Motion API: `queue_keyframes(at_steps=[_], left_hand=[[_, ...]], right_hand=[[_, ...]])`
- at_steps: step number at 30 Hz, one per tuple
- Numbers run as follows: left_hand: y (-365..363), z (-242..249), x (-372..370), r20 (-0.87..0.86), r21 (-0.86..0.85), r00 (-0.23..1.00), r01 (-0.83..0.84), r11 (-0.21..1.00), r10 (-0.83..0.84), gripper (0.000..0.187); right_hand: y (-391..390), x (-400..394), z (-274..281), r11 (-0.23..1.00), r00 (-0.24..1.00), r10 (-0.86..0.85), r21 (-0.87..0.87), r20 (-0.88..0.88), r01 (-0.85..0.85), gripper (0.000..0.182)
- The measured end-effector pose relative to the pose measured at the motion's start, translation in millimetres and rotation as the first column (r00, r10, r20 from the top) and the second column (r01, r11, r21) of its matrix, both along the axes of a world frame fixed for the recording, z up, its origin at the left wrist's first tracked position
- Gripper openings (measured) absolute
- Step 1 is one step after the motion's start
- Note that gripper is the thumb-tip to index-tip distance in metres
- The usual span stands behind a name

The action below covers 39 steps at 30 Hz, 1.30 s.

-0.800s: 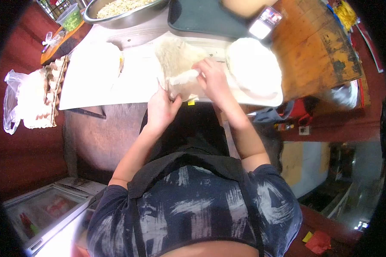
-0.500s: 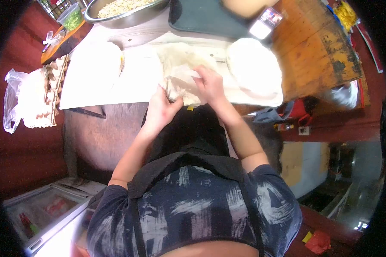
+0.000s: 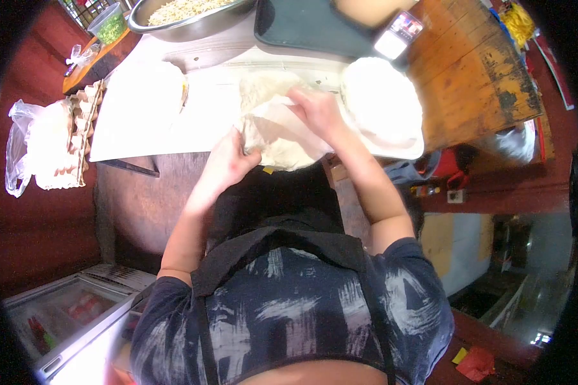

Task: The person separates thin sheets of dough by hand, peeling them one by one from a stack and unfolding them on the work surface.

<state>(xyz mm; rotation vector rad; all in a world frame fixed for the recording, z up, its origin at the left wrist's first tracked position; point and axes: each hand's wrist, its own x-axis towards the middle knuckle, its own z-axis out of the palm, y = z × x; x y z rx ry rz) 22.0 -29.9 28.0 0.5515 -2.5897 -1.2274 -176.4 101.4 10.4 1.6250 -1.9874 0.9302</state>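
Note:
A thin, pale round sheet like a spring roll wrapper (image 3: 284,140) is stretched between my hands at the table's front edge. My left hand (image 3: 231,159) pinches its left side, thumb against the fingers. My right hand (image 3: 318,114) is closed on its upper right part, slightly blurred. Behind it, another pale wrapper-like sheet (image 3: 263,86) lies flat on the white tabletop (image 3: 215,119). To the right is a stack of round white sheets (image 3: 382,96), washed out by glare.
At the back stand a metal bowl of shredded food (image 3: 186,13) and a dark green board (image 3: 308,25). A phone (image 3: 398,35) lies at the back right. Egg trays (image 3: 83,138) and a tub of chopped greens (image 3: 109,25) are on the left.
The sheet, crumpled between my hands before, is now spread wider over the front edge. My left hand has moved left and slightly toward me; the right has shifted slightly.

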Motion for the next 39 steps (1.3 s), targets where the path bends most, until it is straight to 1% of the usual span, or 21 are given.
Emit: queue_keyframes(at_steps=[2,3,5,9,11,12,14,15,17,18,20,21,23,24,26,27,29,30,32,35,39], left_hand=[[-7.4,4.9,-0.1,0.158,-0.015,0.986,0.059,0.998,-0.056,0.047],[-12.6,6.9,0.2,0.158,-0.016,0.986,0.058,0.998,-0.055,0.047],[-22.3,9.7,-0.3,0.152,0.028,0.972,0.178,0.984,-0.18,0.042],[-31.1,12.2,-6.2,0.147,-0.019,0.975,0.169,0.985,-0.165,0.039],[-36.1,11.4,-10.1,0.24,-0.079,0.96,0.166,0.983,-0.143,0.04],[-37.2,9.1,-10.4,0.238,-0.081,0.961,0.165,0.983,-0.142,0.04],[-38.3,1.3,-10.4,0.207,-0.073,0.973,0.117,0.99,-0.1,0.042],[-38.1,-1.9,-9.8,0.206,-0.074,0.973,0.116,0.99,-0.099,0.042],[-37.3,-7.1,-8.5,0.104,-0.049,0.992,0.076,0.996,-0.07,0.042],[-36.3,-7.5,-9.2,0.104,-0.049,0.992,0.075,0.996,-0.07,0.042],[-33.3,-6.9,-11.9,0.033,0.07,0.999,-0.017,0.997,0.014,0.044],[-33.5,-10.3,-15.1,0.032,0.068,0.999,-0.021,0.997,0.019,0.044],[-37.8,-27.4,-27.7,-0.118,0.088,0.986,-0.111,0.99,0.121,0.051],[-41.3,-43.7,-35.5,-0.122,0.086,0.985,-0.116,0.99,0.126,0.051],[-46.5,-72.6,-49.4,-0.392,-0.046,0.88,-0.312,0.949,0.27,0.055],[-45.3,-66.7,-49.7,-0.397,-0.048,0.877,-0.314,0.948,0.27,0.055],[-37.1,-42.9,-46.4,-0.346,-0.035,0.919,-0.215,0.976,0.19,0.055],[-31.5,-30.2,-44.3,-0.348,-0.034,0.919,-0.212,0.977,0.188,0.055],[-22.2,-9.8,-39.3,-0.145,-0.054,0.961,-0.244,0.968,0.234,0.047],[-19.3,-6.9,-37.7,-0.149,-0.091,0.968,-0.216,0.972,0.202,0.043],[-17.8,-9.1,-37.9,-0.183,-0.124,0.966,-0.208,0.97,0.184,0.042]], right_hand=[[-1.5,-2.9,2.6,0.997,0.997,0.076,-0.001,-0.018,-0.076,0.015],[-2.3,-2.7,5.1,0.997,0.997,0.077,-0.003,-0.018,-0.077,0.015],[-4.1,-1.7,10.1,0.995,0.995,0.088,0.058,-0.05,-0.085,0.015],[-8.6,-1.6,8.1,0.994,0.995,0.081,0.085,-0.063,-0.076,0.016],[-10.5,-2.1,5.6,0.997,0.997,0.061,0.06,-0.056,-0.057,0.016],[-10.7,-1.8,7.2,0.997,0.996,0.061,0.059,-0.059,-0.058,0.016],[-10.0,0.8,10.1,0.995,0.999,0.022,0.093,0.031,-0.024,0.016],[-10.7,2.5,10.0,0.995,0.999,0.022,0.092,0.031,-0.025,0.016],[-14.1,6.7,8.9,0.982,0.94,0.168,0.034,0.297,-0.186,0.017],[-16.3,7.7,9.1,0.982,0.94,0.168,0.033,0.298,-0.187,0.017],[-21.9,9.4,12.2,0.969,0.904,0.197,0.063,0.38,-0.238,0.019],[-23.9,9.8,14.4,0.968,0.903,0.203,0.061,0.379,-0.243,0.019],[-27.9,9.6,19.2,0.965,0.948,0.112,0.193,0.298,-0.175,0.021],[-28.9,9.3,18.7,0.965,0.948,0.118,0.191,0.295,-0.18,0.021],[-28.4,8.6,15.5,0.982,0.991,0.085,0.158,0.104,-0.1,0.02],[-27.2,9.3,16.4,0.983,0.991,0.087,0.155,0.1,-0.102,0.02],[-22.0,11.6,17.5,0.996,0.998,0.02,0.083,0.055,-0.025,0.014],[-20.3,10.9,16.4,0.996,0.998,0.018,0.084,0.053,-0.022,0.014],[-18.2,10.2,13.6,0.996,0.997,-0.066,0.058,0.044,0.064,0.013],[-14.6,13.7,13.8,0.997,0.996,-0.077,-0.026,0.048,0.078,0.014],[-11.4,13.5,7.8,0.993,0.993,-0.093,-0.071,0.066,0.097,0.015]])
